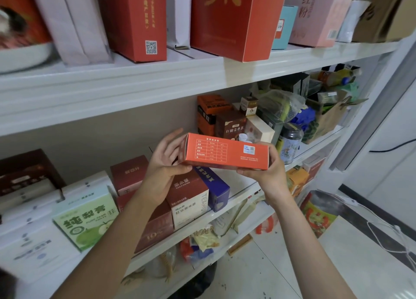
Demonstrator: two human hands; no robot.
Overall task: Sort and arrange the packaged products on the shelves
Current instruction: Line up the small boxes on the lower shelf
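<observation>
Orange box (225,152), held lengthwise between two hands in front of the middle shelf (243,182), its printed table turned toward the viewer. The left end is gripped by the left hand (164,163): the thumb is pressed against the lower front edge, while the fingers (173,138) are spread behind the end flap. The right end is clasped by the right hand (267,172), whose fingers (273,151) are curled over the top corner and whose thumb is laid under the bottom edge. The box is lifted clear of the shelf and touched only by the fingers.

Just below the left fingers, a blue box (217,189) is stood on the shelf beside a brown-and-white box (189,199). Beyond the fingers, behind the held box, a brown box (231,125) is seen. To the right of the right fingers a patterned tin (289,142) is placed. Well left of the left fingers a green box (87,217) is set. Above the fingers, tall red boxes (231,21) are lined on the upper shelf (135,84).
</observation>
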